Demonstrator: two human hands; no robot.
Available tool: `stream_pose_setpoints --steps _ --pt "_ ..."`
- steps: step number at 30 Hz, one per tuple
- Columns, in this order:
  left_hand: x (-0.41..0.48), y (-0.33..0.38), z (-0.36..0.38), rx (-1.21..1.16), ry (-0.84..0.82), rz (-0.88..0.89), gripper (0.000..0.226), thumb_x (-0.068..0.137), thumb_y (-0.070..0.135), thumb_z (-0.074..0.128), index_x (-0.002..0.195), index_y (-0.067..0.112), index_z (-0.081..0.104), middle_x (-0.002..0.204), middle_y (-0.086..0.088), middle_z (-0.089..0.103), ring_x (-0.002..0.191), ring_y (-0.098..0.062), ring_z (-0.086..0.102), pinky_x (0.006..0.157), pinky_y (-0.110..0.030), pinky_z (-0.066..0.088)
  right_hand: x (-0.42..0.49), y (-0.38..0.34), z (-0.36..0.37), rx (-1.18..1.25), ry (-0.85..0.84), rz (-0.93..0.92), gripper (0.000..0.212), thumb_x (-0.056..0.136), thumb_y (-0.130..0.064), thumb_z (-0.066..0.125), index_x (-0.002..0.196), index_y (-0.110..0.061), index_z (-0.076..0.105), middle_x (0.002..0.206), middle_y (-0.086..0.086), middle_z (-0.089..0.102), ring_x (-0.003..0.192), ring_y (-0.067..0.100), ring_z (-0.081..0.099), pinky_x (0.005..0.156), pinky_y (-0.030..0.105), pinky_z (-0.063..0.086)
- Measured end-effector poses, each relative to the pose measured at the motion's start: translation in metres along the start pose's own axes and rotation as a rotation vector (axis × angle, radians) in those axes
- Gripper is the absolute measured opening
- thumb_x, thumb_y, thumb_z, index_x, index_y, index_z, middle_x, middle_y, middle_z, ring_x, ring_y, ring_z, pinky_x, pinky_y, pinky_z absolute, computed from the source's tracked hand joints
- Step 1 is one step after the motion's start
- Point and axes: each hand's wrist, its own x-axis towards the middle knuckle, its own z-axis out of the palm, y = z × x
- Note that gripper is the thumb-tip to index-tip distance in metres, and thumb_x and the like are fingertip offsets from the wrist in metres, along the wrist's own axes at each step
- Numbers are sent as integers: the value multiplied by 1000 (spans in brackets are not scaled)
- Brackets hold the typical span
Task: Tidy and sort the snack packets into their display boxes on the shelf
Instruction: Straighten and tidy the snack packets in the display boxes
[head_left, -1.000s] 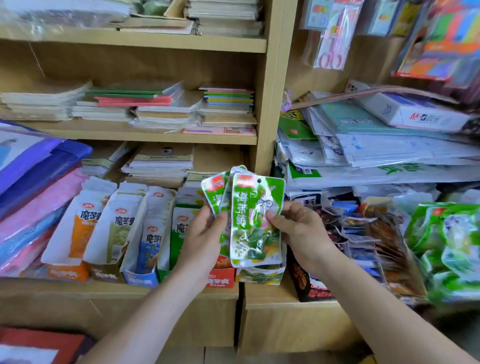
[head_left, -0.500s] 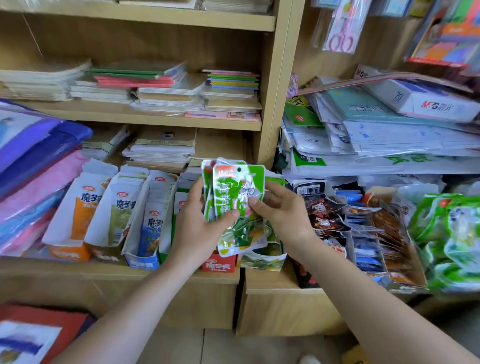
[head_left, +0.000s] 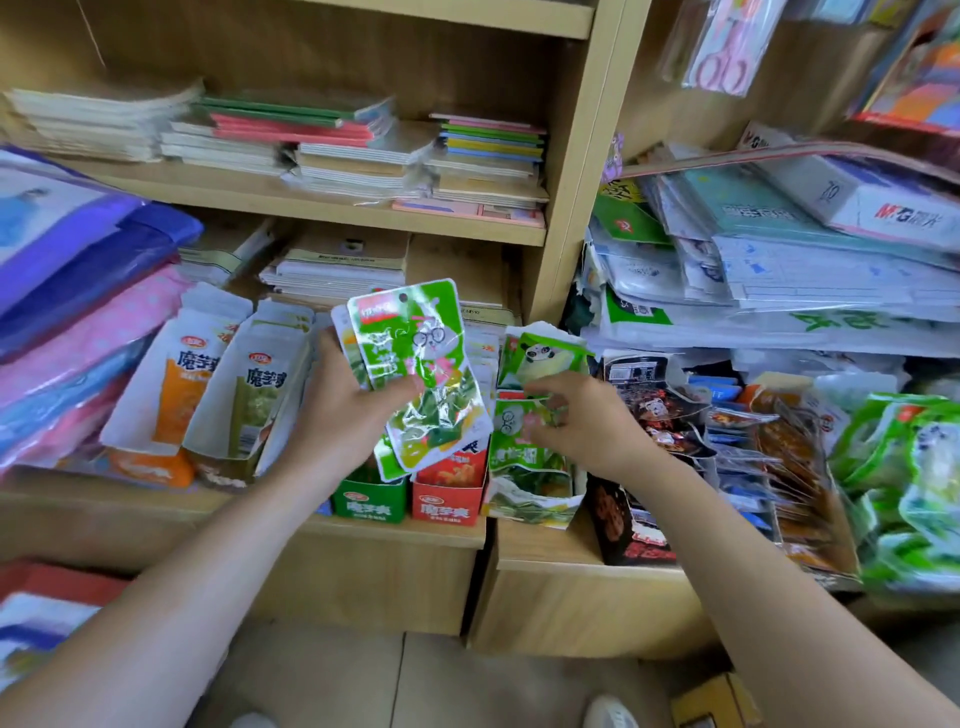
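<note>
- Wooden shelf (head_left: 374, 571) carries stationery at the back and open snack boxes along its front edge.
- Left hand (head_left: 337, 415) grips a fanned bunch of green packets (head_left: 415, 364), thumb curled over their fronts, above the red box (head_left: 447, 506).
- Right hand (head_left: 587, 431) reaches into the panda box (head_left: 540, 353) just right of the bunch, fingers bent onto a boxed packet (head_left: 519, 441); blur hides whether they pinch it.
- Done, by my reading: the orange box (head_left: 156, 400) and olive box (head_left: 244, 400) toward the left end stand filled and orderly.
- Left to do: the held bunch needs boxing, and a loose green heap (head_left: 914, 467) at the right end looks unsorted.
</note>
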Motion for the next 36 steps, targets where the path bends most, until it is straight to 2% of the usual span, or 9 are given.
stream_pose_setpoints --steps 3,5,9,12,17,23,26,29,36 --pt "0 -1 -8 33 -54 -25 59 89 15 75 128 18 32 120 3 57 112 -16 58 89 -36 43 3 6 16 -197 -142 -16 70 80 -40 81 142 -20 53 133 1 58 122 20 53 96 30 45" --pt "0 -3 -13 66 -72 -46 60 88 14 75 127 20 31 116 3 58 107 -13 60 86 -37 47 7 9 23 -284 -140 -5 73 79 -50 78 141 -22 51 135 2 54 132 28 44 104 41 45" --pt "-2 -7 -20 78 -79 -73 60 85 15 79 124 25 34 117 0 63 101 -12 65 86 -40 54 20 11 31 -468 -195 75 69 79 -62 69 131 -21 49 135 6 49 131 34 40 103 48 43" --pt "-4 -9 -22 88 -74 -62 58 84 13 79 122 24 37 117 -1 63 102 -12 64 84 -37 52 26 12 34 -452 -254 124 81 73 -68 70 136 -22 45 136 9 48 131 37 39 105 48 40" --pt "-7 -9 -21 124 -58 -47 55 82 15 81 118 25 40 114 1 62 103 -14 63 83 -37 51 29 13 25 -373 -244 145 87 66 -55 84 135 -16 48 135 12 41 127 34 39 105 42 39" --pt "-10 -8 -21 125 -83 -75 54 82 16 82 117 27 42 116 1 60 107 -17 62 95 -50 51 32 13 22 -380 -303 189 97 63 -56 87 135 -9 43 142 13 36 132 32 38 107 41 40" --pt "-13 -7 -17 121 -95 -78 53 83 13 80 120 22 43 112 6 57 104 -6 60 89 -42 51 36 12 22 -387 -298 203 99 58 -62 87 132 -11 45 133 9 52 122 30 49 98 39 44" --pt "-14 -7 -13 132 -120 -77 51 87 10 77 124 17 42 105 15 52 85 19 54 73 -18 43 38 14 21 -375 -299 200 101 59 -63 86 134 -9 48 135 10 52 126 32 46 102 40 40" --pt "-14 -10 -13 118 -142 -88 56 86 12 78 126 24 42 113 11 63 104 -2 61 80 -27 46 32 14 24 -376 -222 109 95 61 -52 89 136 -13 46 134 6 28 130 31 27 112 40 31"
